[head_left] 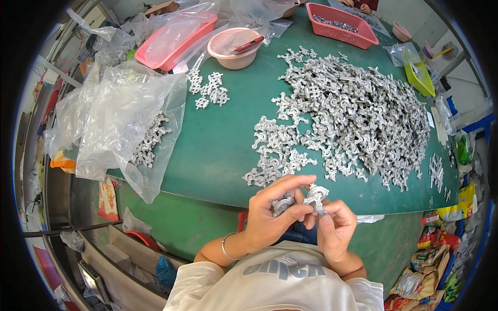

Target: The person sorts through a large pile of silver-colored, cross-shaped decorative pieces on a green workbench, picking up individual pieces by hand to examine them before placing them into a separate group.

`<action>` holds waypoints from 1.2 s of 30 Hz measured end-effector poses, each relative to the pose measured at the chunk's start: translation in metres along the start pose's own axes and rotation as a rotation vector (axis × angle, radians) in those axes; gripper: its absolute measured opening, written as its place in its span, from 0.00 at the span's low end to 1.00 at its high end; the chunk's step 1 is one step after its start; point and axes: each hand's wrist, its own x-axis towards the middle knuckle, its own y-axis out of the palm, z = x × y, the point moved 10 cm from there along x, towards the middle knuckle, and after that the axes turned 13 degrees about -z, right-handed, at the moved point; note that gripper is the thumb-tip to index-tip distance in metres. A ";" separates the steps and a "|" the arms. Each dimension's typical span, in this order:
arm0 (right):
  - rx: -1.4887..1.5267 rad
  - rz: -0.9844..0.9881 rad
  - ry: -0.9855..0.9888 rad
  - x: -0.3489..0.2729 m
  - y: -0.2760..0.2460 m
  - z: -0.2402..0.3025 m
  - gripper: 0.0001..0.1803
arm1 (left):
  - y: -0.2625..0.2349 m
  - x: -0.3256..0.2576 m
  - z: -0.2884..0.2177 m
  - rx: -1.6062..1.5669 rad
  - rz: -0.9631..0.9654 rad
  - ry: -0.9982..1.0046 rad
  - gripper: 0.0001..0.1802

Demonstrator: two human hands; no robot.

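Observation:
Over the near edge of the green table, my left hand and my right hand are together. Between them stands a small grey cross-shaped metal casting with a rounded middle. The left fingers grip its side, while the right thumb and fingers pinch its lower end. More grey metal pieces are cupped in my left palm, partly hidden by the fingers. Just beyond the hands lies a loose spread of similar castings, which joins a large heap of castings on the right.
A clear plastic bag with castings in it lies at the left table edge. Several castings lie beyond it. Farther back are a pink basin with a red-handled tool, a pink tray of parts and a yellow-green tray. Another person's hands show at the far edge.

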 end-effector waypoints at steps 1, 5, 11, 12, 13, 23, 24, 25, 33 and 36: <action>0.006 -0.005 -0.006 0.000 0.000 0.001 0.06 | 0.000 0.000 0.000 -0.001 -0.001 0.001 0.19; 0.005 -0.019 -0.025 -0.001 -0.001 0.002 0.06 | 0.001 0.001 -0.003 0.001 0.007 0.028 0.19; -0.016 -0.043 -0.022 0.000 -0.002 0.003 0.05 | 0.001 0.001 -0.004 -0.008 0.007 0.027 0.20; -0.016 -0.044 -0.022 -0.001 -0.001 0.002 0.05 | 0.001 0.001 -0.004 -0.017 -0.002 0.029 0.20; -0.106 -0.111 -0.029 0.000 -0.005 0.000 0.05 | 0.003 0.000 -0.004 -0.018 -0.001 0.029 0.20; -0.898 0.080 -0.588 0.016 0.033 -0.014 0.09 | -0.081 0.003 0.083 -0.374 -0.458 -0.354 0.08; -0.894 0.074 -0.554 0.022 0.025 -0.022 0.09 | -0.105 0.008 0.081 -0.153 -0.509 -0.294 0.08; -0.958 0.031 -0.508 0.032 0.015 -0.028 0.07 | -0.129 0.012 0.073 0.071 -0.559 -0.227 0.09; -1.323 0.038 -0.478 0.076 0.001 -0.058 0.16 | -0.173 0.050 0.037 1.572 -0.350 0.325 0.13; -1.399 0.069 -0.395 0.073 -0.009 -0.074 0.19 | -0.174 0.047 0.046 1.579 -0.371 0.252 0.16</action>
